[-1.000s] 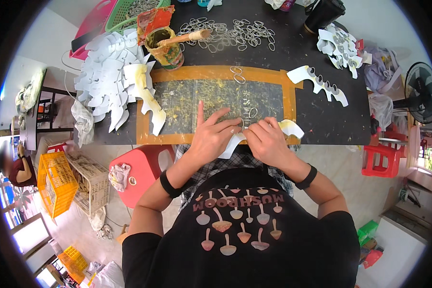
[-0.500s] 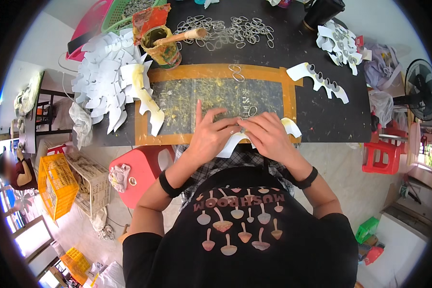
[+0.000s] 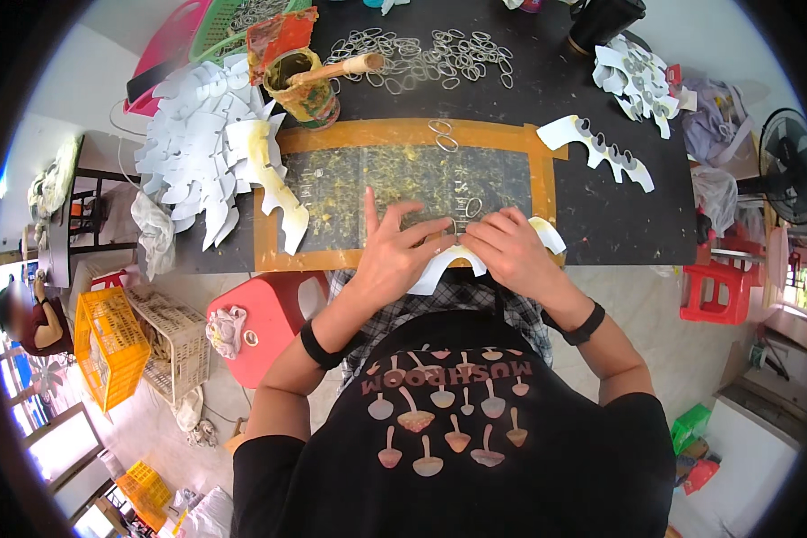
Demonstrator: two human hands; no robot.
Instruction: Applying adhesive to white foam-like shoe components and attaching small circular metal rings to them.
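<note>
At the table's near edge, a white scalloped strip with a yellowish smear at its right end lies under both hands. Its middle is hidden by my fingers. My left hand pinches the strip's upper edge with thumb and a finger, its index finger stretched away. Beside it, my right hand has its fingertips bunched on the same edge. A thin metal ring seems to show between the fingertips, mostly covered. Close to the right fingers lies a loose oval ring; two linked-looking rings lie farther up the taped mat.
A glue-stained can holds a wooden-handled brush. Left of it is a pile of white strips. Many oval rings spread behind. At right lie a strip with rings and a ringed stack.
My fingertips have shifted slightly along the strip's upper edge, and the right fingers have bunched tighter. More of the strip's curved middle shows between the hands. The view has moved a little.
</note>
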